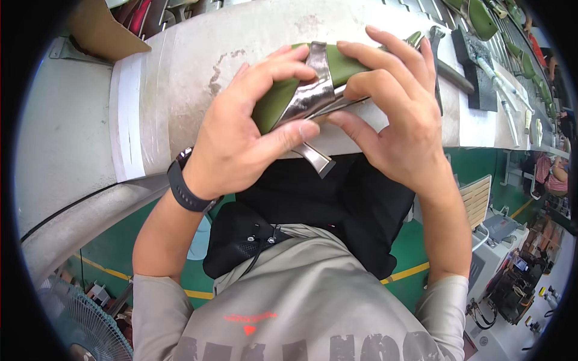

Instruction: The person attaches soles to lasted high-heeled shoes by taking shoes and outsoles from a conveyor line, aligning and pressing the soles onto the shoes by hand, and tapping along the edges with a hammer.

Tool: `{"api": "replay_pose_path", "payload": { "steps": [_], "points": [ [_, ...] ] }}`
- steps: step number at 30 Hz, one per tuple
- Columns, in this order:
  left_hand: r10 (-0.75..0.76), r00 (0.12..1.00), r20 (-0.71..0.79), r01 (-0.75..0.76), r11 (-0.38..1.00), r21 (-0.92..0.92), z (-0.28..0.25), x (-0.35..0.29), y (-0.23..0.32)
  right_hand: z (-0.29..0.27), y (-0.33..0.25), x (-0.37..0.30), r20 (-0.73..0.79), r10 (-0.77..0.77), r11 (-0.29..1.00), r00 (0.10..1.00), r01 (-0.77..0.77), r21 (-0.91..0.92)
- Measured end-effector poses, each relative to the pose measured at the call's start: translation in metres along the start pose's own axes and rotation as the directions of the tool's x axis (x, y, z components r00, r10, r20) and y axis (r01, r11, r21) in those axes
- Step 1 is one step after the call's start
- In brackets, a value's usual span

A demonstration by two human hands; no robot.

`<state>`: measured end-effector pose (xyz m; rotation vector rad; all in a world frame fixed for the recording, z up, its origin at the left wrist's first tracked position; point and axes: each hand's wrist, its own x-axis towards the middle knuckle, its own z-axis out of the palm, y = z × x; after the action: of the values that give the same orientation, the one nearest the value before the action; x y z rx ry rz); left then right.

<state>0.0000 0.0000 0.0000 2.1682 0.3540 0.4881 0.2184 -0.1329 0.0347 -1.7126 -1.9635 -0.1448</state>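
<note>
A pale bench [186,54] runs right across here, its far edge cut off behind tools and clutter. At its far left corner stands a cardboard box [102,27], sliced by the blurred rim. Now the green shoe [274,105], held by the near edge, its right end buried behind fingers; whether it touches the bench, I can't tell. The left hand [232,129] grips it, fingers curled over the top, thumb pressed underneath. The right hand [403,114] has bent fingers on the shoe, thumb at its near side; firm hold or light touch, can't tell! Toward the bench's right end lies a black block [483,90], pale sticks [510,123] beside it. A shiny strap [316,81] wraps the shoe, partly covered by left fingers. Finally the heel [316,159], poking beyond the near edge, its top hidden by the thumb.
</note>
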Motion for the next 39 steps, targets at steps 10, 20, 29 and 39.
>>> {"api": "replay_pose_path", "payload": {
  "steps": [10,20,29,39],
  "points": [
    [-0.128,0.988,-0.086,0.088,0.925,-0.369,0.012,0.009,0.003,0.003,-0.002,-0.001,-0.091,-0.112,0.994,0.99,0.112,-0.011],
    [-0.041,0.941,-0.335,-0.005,0.991,-0.136,0.034,0.009,0.012,0.013,0.016,-0.004,-0.184,-0.193,0.981,0.964,0.186,-0.06],
    [-0.117,0.961,-0.249,0.063,0.975,-0.214,0.03,0.008,0.012,0.022,0.014,-0.005,-0.216,-0.176,0.984,0.96,0.172,-0.038],
    [-0.089,0.916,-0.391,0.037,0.99,-0.139,0.037,0.011,0.009,0.007,-0.009,0.008,-0.094,-0.027,0.999,0.995,0.024,-0.032]
  ]
}}
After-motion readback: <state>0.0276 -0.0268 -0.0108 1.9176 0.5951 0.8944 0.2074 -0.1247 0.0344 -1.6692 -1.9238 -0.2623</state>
